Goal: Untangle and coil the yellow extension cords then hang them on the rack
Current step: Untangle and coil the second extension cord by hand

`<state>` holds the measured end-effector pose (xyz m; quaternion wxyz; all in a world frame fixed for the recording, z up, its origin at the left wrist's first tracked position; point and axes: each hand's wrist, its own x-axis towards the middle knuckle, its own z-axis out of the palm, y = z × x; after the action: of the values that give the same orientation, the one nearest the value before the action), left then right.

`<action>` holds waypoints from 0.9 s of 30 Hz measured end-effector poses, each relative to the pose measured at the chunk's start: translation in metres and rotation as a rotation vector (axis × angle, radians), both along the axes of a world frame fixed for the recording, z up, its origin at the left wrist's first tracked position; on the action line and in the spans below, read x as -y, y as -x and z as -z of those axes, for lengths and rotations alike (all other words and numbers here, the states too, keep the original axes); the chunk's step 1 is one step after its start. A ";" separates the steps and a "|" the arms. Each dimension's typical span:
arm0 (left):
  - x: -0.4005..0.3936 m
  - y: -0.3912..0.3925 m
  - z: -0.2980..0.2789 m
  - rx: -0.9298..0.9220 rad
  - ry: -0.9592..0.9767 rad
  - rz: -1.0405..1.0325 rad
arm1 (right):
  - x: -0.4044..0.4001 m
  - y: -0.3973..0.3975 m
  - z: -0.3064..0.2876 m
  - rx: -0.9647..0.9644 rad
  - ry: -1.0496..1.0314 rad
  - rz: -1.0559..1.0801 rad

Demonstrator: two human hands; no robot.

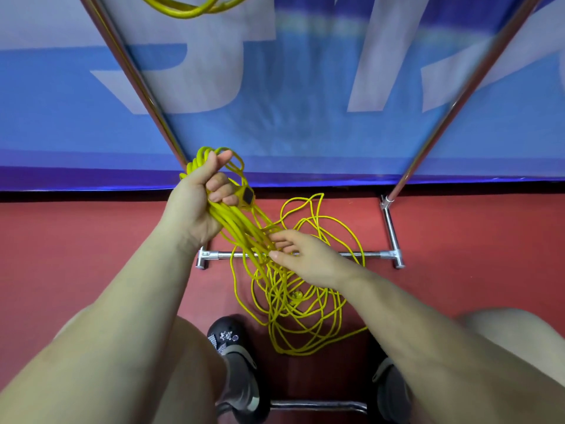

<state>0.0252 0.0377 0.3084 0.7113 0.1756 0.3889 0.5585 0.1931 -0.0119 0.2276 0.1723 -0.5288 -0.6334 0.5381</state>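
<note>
Left hand (198, 197) grips coiled cord (241, 228), right hand (305, 255) loose-fingered among its strands, rest tangled on floor (91, 240); light, limp, snag-prone, so likely best taken strand by strand near the coil.

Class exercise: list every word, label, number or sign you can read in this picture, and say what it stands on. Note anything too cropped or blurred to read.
Banner: large white shapes, probably parts of letters, on blue; cropped and blurred, no word can be read.
Cord socket by the left hand: dark face, no readable marking.
Shoe: a small white ornament, not text.
Nothing else carries writing.
</note>
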 end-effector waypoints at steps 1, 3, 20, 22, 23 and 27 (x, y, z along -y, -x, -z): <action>0.000 -0.001 -0.001 0.011 -0.001 0.007 | 0.000 0.000 0.001 -0.001 -0.011 0.015; 0.000 -0.002 -0.001 0.001 0.000 0.015 | -0.001 -0.002 0.001 0.010 -0.064 0.033; -0.006 0.046 0.024 -0.634 -0.076 -0.234 | -0.010 -0.126 -0.007 0.690 0.081 -0.135; -0.006 0.049 0.026 -0.646 -0.078 -0.237 | -0.013 -0.121 -0.009 0.496 0.098 -0.009; -0.005 0.049 0.027 -0.652 -0.084 -0.224 | -0.014 -0.117 -0.012 0.371 0.121 0.066; -0.001 0.040 0.030 -0.690 -0.113 -0.156 | -0.019 -0.092 -0.032 -0.024 0.182 0.280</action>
<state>-0.0145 0.0392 0.2783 0.4826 0.3628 0.5870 0.5393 0.2850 0.0074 0.2597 0.2044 -0.6188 -0.5001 0.5702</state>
